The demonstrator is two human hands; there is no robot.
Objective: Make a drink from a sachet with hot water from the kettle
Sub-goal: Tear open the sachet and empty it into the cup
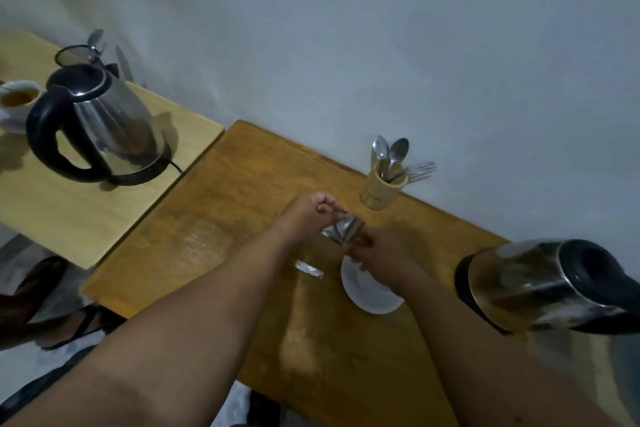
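Note:
Both of my hands pinch a silvery sachet [344,230] above the middle of the brown wooden table [221,204]. My left hand [311,213] grips its upper end. My right hand [375,258] holds the lower end, just over a white saucer [372,298]. Whatever stands on the saucer is hidden by my right hand. A torn silver strip [309,270] lies on the table left of the saucer. A steel kettle with a black lid and handle [550,282] stands at the right edge.
A wooden holder with spoons and forks [382,184] stands by the wall. On a paler table [69,204] at left sit a second steel kettle [97,125], a white cup of brown drink [19,100] and a sieve. Someone's sandalled feet [45,302] are at lower left.

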